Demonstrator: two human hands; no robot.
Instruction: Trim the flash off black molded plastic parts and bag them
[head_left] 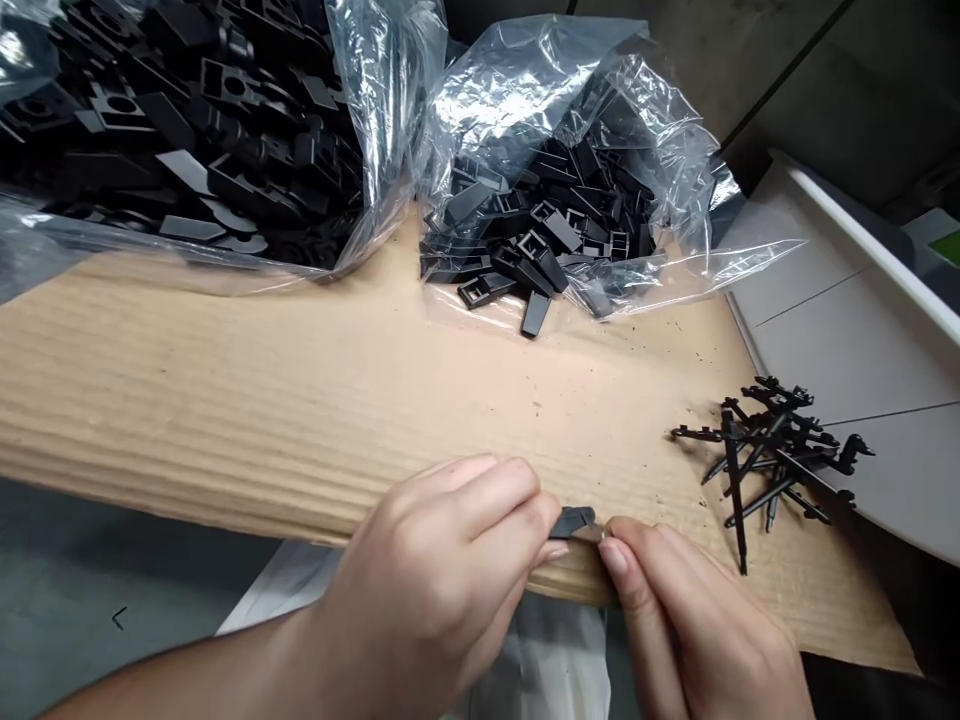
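My left hand [442,545] is closed around a small black plastic part [572,521], whose end sticks out past the fingertips. The fingers cover the rest of it. My right hand [697,610] pinches a thin, pointed blade [589,533] between thumb and forefinger. Its tip is at the exposed end of the plastic part; whether it cuts in cannot be seen. Both hands are at the near edge of a cardboard sheet [285,370].
A clear bag [382,90] of larger black parts lies at back left. Beside it, another clear bag [517,70] spills small black clips [535,313]. Black sprue scraps [772,450] are heaped at right, against a white panel [847,300].
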